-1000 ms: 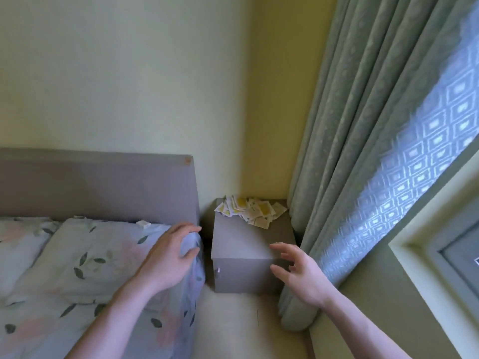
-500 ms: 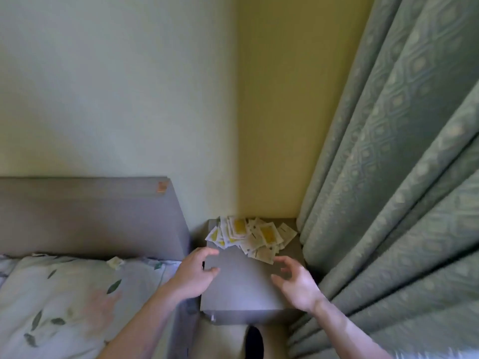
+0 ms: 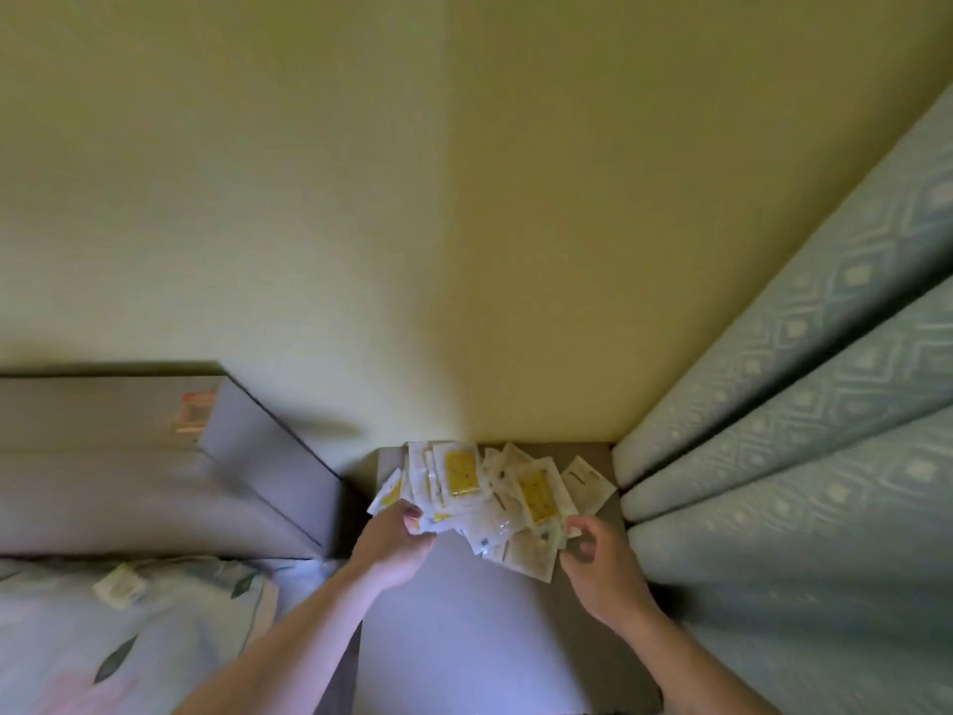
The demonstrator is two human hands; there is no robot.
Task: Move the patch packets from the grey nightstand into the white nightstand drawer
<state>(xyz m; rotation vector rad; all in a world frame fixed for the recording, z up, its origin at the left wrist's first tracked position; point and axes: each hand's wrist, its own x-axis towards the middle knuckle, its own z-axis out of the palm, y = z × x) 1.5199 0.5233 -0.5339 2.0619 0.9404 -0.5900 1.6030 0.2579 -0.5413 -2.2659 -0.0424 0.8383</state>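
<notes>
Now the patch packets (image 3: 495, 500) lie heaped at the back of the grey nightstand (image 3: 485, 627). The left hand (image 3: 394, 547) pinches the heap's near-left edge; the right hand (image 3: 601, 562), fingers curled, touches its right edge, whether grasping I cannot tell. Best to scoop inward from both sides, squaring the slippery packets into one stack before lifting.

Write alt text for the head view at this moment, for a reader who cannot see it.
Two bare hands reach a loose pile of patch packets at the back of a grey nightstand; the left hand touches the pile's left edge, the right hand curls at its right edge. A bed's pillow and headboard lie left, a patterned curtain right.
</notes>
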